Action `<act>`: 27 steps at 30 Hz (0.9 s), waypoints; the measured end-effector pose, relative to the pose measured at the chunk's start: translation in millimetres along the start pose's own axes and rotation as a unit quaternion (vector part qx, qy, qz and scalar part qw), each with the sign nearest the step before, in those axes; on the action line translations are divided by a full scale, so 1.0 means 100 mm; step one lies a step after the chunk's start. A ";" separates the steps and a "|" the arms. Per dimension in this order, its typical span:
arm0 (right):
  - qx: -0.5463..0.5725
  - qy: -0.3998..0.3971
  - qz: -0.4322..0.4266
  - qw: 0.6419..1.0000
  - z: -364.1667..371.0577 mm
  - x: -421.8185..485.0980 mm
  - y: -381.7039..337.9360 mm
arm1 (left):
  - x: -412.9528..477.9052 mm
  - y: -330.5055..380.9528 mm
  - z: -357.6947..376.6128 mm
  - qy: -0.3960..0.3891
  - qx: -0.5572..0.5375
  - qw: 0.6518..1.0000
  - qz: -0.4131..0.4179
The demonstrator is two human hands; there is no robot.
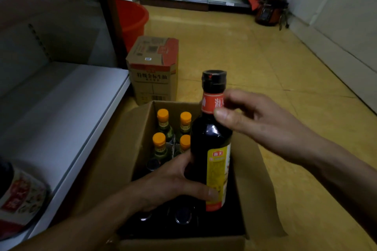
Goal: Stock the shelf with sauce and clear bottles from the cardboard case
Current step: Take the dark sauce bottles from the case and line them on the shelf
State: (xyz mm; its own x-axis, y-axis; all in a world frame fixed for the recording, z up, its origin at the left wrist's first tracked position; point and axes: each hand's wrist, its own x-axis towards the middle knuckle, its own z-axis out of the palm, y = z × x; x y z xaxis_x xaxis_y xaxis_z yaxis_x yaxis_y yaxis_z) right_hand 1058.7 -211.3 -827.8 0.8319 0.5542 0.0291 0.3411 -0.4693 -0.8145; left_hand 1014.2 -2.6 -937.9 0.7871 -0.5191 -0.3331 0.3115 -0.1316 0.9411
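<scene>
Yellow floor (255, 57), hands (173, 181) (257, 122) curled round sauce bottle (210, 140)

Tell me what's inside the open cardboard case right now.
Four orange-capped clear bottles stand at the far end; dark bottle tops show at the near end. The held sauce bottle and left hand cover the rest, so the dark ones can't be counted.
</scene>
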 end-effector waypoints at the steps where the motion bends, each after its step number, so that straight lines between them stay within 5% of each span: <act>1: 0.038 -0.037 0.006 0.999 0.03 -0.03 0.08 | 0.01 0.03 -0.01 -0.008 -0.012 1.000 0.000; 8: 0.238 -0.126 0.004 0.963 0.07 -0.09 0.35 | 0.05 0.13 -0.05 -0.082 -0.075 0.994 -0.011; 14: 0.293 -0.015 -0.005 0.956 0.22 -0.03 0.35 | 0.08 0.13 0.00 -0.083 -0.101 0.991 0.023; 21: 0.246 0.154 0.017 0.957 0.29 0.05 0.21 | 0.15 0.05 0.18 0.076 -0.050 0.992 0.083; 27: 0.175 0.145 0.001 0.974 0.30 0.06 0.30 | 0.14 0.06 0.15 0.089 -0.070 0.988 0.105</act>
State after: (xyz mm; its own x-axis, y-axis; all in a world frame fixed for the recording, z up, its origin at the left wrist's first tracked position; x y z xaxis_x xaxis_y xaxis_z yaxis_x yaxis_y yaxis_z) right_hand 1060.4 -201.4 -869.5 0.9379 0.3134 0.1487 0.2118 -0.1779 -0.9610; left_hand 1019.8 -23.1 -935.9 0.9196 -0.3639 -0.1478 0.1915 0.0870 0.9776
